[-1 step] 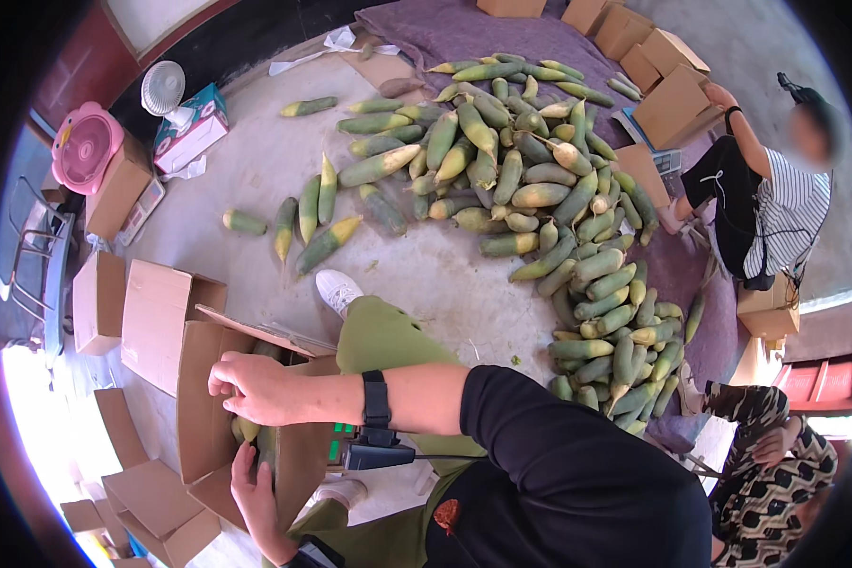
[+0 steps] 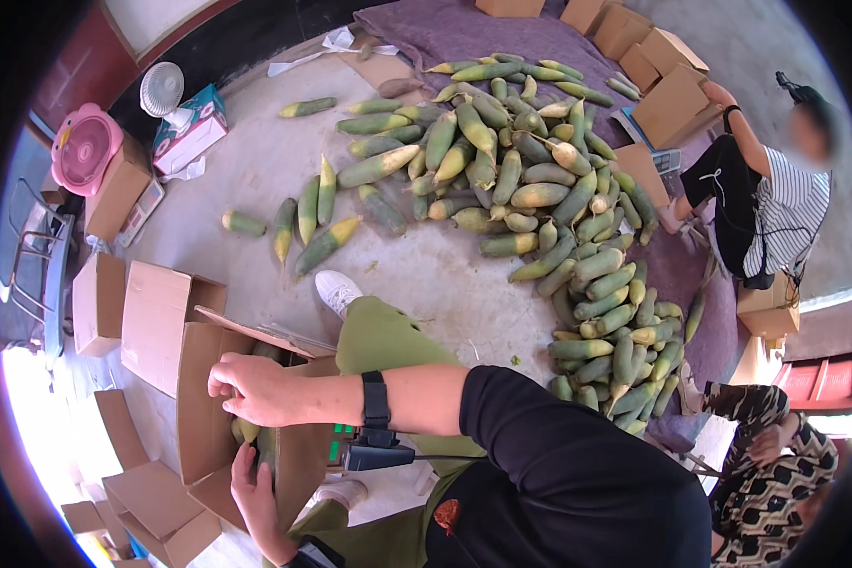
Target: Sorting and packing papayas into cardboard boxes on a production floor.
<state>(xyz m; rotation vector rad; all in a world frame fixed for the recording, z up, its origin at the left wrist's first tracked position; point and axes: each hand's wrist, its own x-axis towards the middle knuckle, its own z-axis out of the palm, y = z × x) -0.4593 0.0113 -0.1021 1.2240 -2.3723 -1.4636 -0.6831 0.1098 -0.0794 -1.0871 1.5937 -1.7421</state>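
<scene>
An open cardboard box (image 2: 199,355) stands in front of me at the left, with green radishes (image 2: 248,431) partly visible inside. My right hand (image 2: 256,386) reaches across over the box. Its fingers are bent and closed, and whatever they may hold is hidden beneath them. Below it, my left hand (image 2: 256,497) is at the near side of the opening. Its thumb and fingers are apart, beside a radish; whether they touch it is unclear. My right forearm covers part of the box.
A large pile of green radishes (image 2: 540,194) spreads over the floor and a purple cloth (image 2: 398,26). Other cardboard boxes (image 2: 161,502) stand at left. A white fan (image 2: 164,87) and pink basin (image 2: 87,150) are far left. Two people (image 2: 788,204) sit at right.
</scene>
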